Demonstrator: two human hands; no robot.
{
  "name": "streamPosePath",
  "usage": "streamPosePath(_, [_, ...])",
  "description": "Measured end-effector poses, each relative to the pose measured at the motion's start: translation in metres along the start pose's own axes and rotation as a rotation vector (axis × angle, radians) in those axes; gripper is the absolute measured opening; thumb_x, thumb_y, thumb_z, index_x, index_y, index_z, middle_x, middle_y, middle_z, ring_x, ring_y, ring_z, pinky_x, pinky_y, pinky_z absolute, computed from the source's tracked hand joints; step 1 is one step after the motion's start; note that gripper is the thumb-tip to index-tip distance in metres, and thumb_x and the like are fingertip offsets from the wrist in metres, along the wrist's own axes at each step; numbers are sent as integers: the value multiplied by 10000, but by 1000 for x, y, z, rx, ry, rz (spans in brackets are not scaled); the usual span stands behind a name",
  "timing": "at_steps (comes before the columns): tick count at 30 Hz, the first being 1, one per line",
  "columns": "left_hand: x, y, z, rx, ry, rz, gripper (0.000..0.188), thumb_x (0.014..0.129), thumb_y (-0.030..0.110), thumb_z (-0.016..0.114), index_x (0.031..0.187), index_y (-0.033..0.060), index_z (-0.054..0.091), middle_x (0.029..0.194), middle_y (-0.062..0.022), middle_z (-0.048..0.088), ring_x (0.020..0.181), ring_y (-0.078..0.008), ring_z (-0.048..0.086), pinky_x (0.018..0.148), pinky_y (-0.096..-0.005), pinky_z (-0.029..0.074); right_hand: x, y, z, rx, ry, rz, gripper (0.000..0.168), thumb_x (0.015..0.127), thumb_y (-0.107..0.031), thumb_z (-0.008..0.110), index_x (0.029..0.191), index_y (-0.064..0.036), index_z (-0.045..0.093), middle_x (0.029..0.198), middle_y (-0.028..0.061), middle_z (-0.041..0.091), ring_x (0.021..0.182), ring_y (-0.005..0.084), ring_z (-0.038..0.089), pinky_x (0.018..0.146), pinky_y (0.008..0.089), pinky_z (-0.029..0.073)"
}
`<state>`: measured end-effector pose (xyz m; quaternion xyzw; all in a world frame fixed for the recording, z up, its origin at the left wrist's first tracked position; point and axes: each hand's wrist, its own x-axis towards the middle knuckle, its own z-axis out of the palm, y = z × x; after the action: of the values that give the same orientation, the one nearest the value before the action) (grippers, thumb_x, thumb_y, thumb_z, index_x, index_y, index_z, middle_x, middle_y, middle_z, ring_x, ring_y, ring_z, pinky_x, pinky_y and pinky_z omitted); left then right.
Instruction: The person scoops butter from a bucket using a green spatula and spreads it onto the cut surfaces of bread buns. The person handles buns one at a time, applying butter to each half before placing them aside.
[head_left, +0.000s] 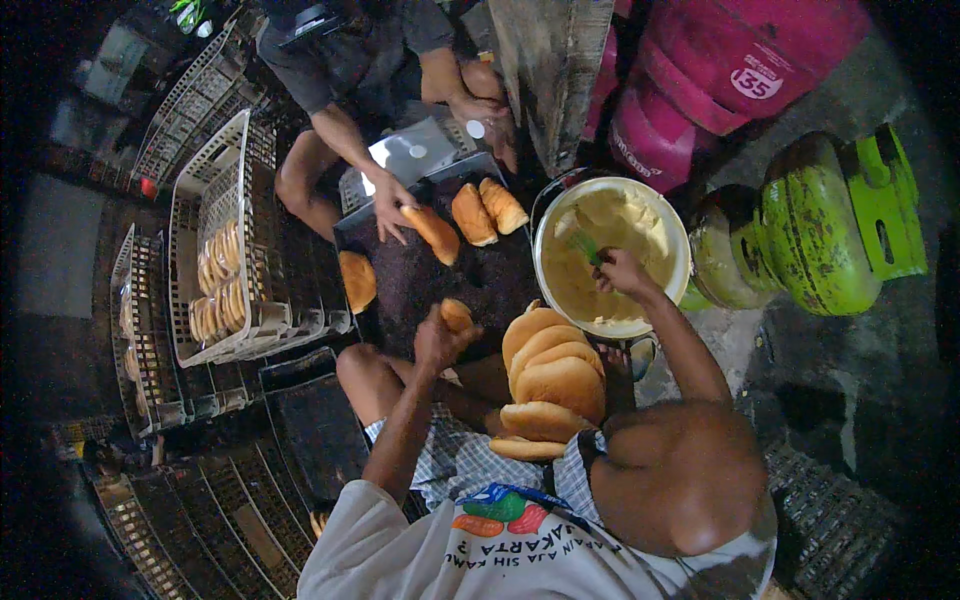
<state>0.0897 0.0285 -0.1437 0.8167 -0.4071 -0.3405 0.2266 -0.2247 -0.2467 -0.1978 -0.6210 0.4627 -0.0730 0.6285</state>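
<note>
My left hand (442, 337) grips a bread roll (455, 315) above the near edge of a tray of dark crumbs or sprinkles (397, 300). In my right hand (621, 271) is a green spreading tool (583, 246), its end over pale yellow cream in a round white bucket (681, 251). Round flat buns (559, 382) lie overlapping in a row by my lap. On the tray are two rolls side by side (474, 214) and another bread piece (357, 281) at its left edge. A co-worker's hand (391, 202) touches an elongated roll (435, 234) there.
Plastic crates (176, 300) with bagged round breads (219, 307) stand at the left. The co-worker sits across the tray, with clear plastic packaging (411, 150) before them. Green gas cylinders (817, 225) and pink ones (697, 90) stand right of the bucket, near a wooden post (555, 67).
</note>
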Motion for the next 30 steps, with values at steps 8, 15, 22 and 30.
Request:
streamPosePath(8, [5,90,-37,-1539,-432,-175,698,923,688,450,1254,83,552,1159,-130,637,1029,-256,657,866,-426,567,-127,-159,13,-482,101,-589,203,877,-135,612,1043,-25,649,868,151,655,734,252,668,663,392,518])
streamPosePath(15, [3,110,-28,-1555,-378,-150,653,900,628,564,1253,79,540,1154,-127,615,1053,-271,631,872,-440,558,-105,-171,65,-1055,60,-866,428,851,-272,662,1261,-161,613,959,105,578,882,311,627,750,421,531])
streamPosePath(22, [29,42,-24,-1856,-140,-339,328,947,266,617,1202,68,562,1070,-115,653,961,-259,663,869,-417,574,-117,-147,52,-1115,23,-752,405,845,-295,651,1235,-184,639,983,116,620,917,318,626,788,468,530])
streamPosePath(30, [75,-7,7,-24,143,70,516,779,143,725,1262,83,553,1184,-104,624,1108,-287,604,945,-461,468,-138,-122,5,-777,225,-557,430,828,-108,648,1257,-140,641,860,151,562,791,336,598,732,433,506])
